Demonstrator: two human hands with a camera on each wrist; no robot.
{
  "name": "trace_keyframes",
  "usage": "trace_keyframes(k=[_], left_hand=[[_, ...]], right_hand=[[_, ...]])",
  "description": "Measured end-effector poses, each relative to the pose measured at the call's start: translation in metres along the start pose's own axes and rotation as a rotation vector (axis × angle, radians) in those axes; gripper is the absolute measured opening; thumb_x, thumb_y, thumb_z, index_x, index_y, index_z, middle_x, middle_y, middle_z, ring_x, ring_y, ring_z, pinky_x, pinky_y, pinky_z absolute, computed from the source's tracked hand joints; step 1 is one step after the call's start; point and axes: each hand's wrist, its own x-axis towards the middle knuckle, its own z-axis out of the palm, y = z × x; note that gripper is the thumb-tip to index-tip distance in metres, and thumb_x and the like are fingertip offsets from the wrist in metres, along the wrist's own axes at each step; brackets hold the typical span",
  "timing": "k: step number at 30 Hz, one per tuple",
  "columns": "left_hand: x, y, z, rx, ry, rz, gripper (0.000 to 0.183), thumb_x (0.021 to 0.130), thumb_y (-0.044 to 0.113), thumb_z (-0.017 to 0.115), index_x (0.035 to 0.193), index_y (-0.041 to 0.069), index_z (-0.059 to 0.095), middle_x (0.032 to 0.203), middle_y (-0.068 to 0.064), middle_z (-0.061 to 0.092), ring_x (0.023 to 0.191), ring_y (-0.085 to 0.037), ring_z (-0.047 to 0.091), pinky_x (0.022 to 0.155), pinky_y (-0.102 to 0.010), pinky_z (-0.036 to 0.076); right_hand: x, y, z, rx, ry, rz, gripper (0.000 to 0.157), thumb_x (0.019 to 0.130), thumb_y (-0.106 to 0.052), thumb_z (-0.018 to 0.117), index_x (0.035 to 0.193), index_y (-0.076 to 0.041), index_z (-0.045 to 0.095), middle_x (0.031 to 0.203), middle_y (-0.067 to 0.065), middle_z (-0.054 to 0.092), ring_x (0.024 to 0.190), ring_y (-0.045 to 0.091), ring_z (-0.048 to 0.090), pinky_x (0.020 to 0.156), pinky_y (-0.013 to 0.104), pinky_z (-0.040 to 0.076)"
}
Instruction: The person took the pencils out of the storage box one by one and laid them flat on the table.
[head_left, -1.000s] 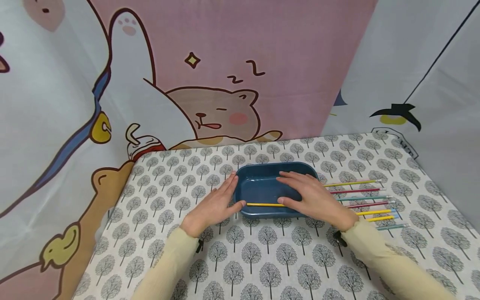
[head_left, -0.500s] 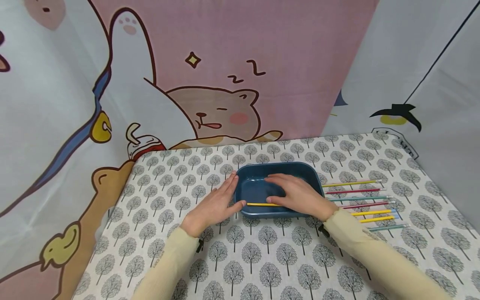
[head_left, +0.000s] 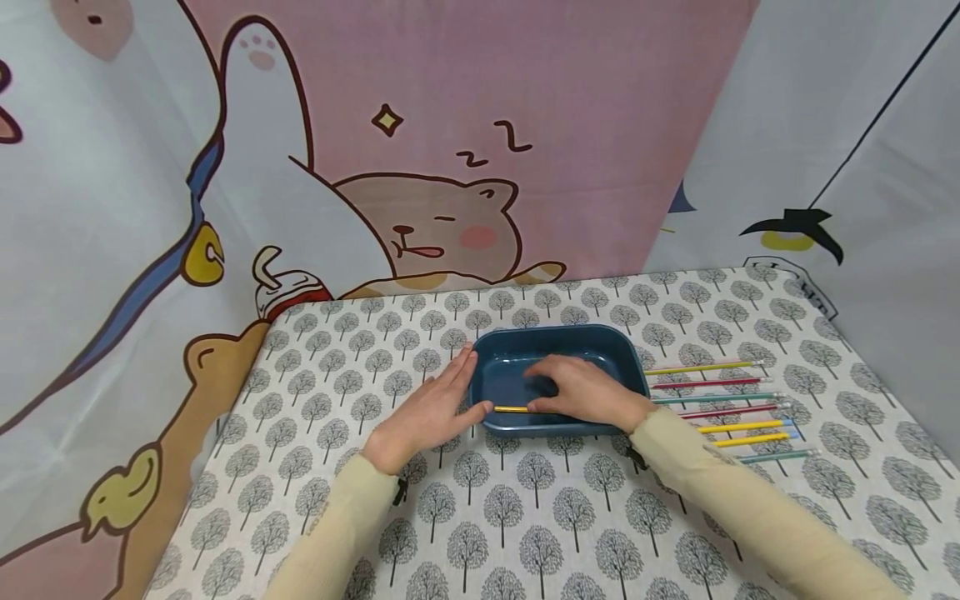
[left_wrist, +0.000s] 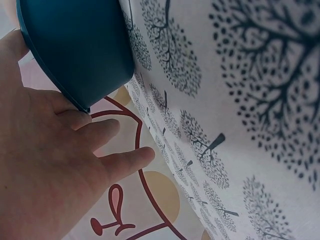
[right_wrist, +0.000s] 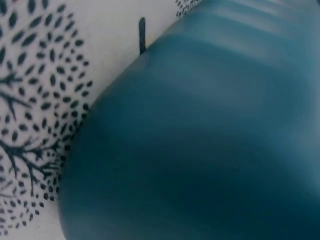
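Observation:
A dark blue rectangular tray (head_left: 525,430) stands on the table, with a yellow pencil (head_left: 510,409) lying inside along its near side. My left hand (head_left: 429,412) rests against the tray's left end, fingers along the outside and thumb at the near-left corner by the pencil's tip. In the left wrist view the fingers (left_wrist: 125,165) extend past the tray's rim. My right hand (head_left: 588,392) reaches into the tray over the pencil, its thumb at the pencil and its fingers bent and apart from the thumb. It covers the pencil's right part. The right wrist view shows only the tray's outer wall (right_wrist: 200,140) and cloth.
Several pencils lie in a row right of the tray, among them a yellow pencil (head_left: 750,426), a red pencil (head_left: 716,382) and a teal pencil (head_left: 776,456). A tree-print cloth (head_left: 540,517) covers the table. Printed curtains (head_left: 600,125) hang behind and at the sides.
My right hand has moved left within the tray along the pencil, and its fingers have bent more. The left hand and the tray have stayed in place.

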Motion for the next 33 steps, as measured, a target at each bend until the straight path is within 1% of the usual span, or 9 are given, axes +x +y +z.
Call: trace_keyframes(k=[3,6,14,18,23,27,33], left_hand=[[-0.0002,-0.0001,0.0004,-0.006,0.0,-0.003,0.087,0.106,0.06,0.044,0.166,0.01,0.007,0.172,0.003,-0.008,0.157,-0.021,0.015,0.12,-0.058,0.032],[-0.0003,0.0001,0.0004,-0.008,-0.001,-0.005,0.086,0.106,0.059,0.044,0.166,0.01,0.007,0.172,0.004,-0.008,0.157,-0.021,0.014,0.12,-0.058,0.031],[-0.0001,0.0009,0.0002,-0.013,-0.005,-0.009,0.086,0.106,0.057,0.046,0.166,0.009,0.009,0.172,0.004,-0.008,0.157,-0.021,0.015,0.12,-0.058,0.031],[0.0001,0.0009,-0.0002,-0.01,-0.007,-0.01,0.087,0.106,0.058,0.045,0.166,0.009,0.009,0.172,0.004,-0.009,0.157,-0.023,0.017,0.12,-0.057,0.032],[0.0001,0.0005,-0.0002,-0.005,-0.01,-0.009,0.087,0.106,0.06,0.044,0.167,0.01,0.008,0.172,0.004,-0.008,0.157,-0.022,0.015,0.12,-0.057,0.031],[0.0002,0.0003,-0.0006,-0.007,-0.01,-0.005,0.086,0.106,0.06,0.043,0.166,0.011,0.007,0.173,0.002,-0.007,0.158,-0.02,0.011,0.12,-0.057,0.031],[0.0006,-0.0004,-0.0005,-0.013,-0.004,0.002,0.086,0.106,0.059,0.044,0.166,0.009,0.008,0.172,0.003,-0.007,0.158,-0.021,0.013,0.12,-0.057,0.032]], right_hand=[[0.0012,0.0003,0.0013,0.015,-0.016,-0.011,0.047,0.091,-0.035,0.082,0.129,-0.008,0.072,0.127,0.007,0.07,0.121,0.029,0.064,0.103,0.05,0.052],[0.0021,0.0017,0.0025,0.019,-0.029,-0.02,0.042,0.09,-0.033,0.083,0.123,-0.009,0.075,0.119,0.003,0.071,0.111,0.024,0.067,0.097,0.046,0.055],[0.004,0.0039,0.0041,0.053,-0.088,0.003,0.03,0.089,-0.03,0.084,0.113,-0.014,0.078,0.105,-0.004,0.069,0.094,0.014,0.065,0.085,0.039,0.057],[0.006,0.0049,0.0046,0.048,-0.099,0.005,0.026,0.088,-0.027,0.085,0.11,-0.015,0.079,0.102,-0.005,0.068,0.091,0.011,0.064,0.083,0.035,0.057],[0.0079,0.0042,0.0047,0.024,-0.115,-0.009,0.021,0.089,-0.024,0.085,0.107,-0.016,0.079,0.099,-0.005,0.066,0.089,0.011,0.063,0.08,0.035,0.056],[0.0087,0.0027,0.0047,0.011,-0.133,0.002,0.017,0.089,-0.023,0.084,0.104,-0.018,0.078,0.096,-0.006,0.063,0.086,0.01,0.059,0.077,0.035,0.054],[0.0105,0.0027,0.0054,0.005,-0.138,0.004,0.013,0.09,-0.019,0.083,0.101,-0.02,0.077,0.094,-0.005,0.062,0.083,0.009,0.057,0.074,0.034,0.052]])
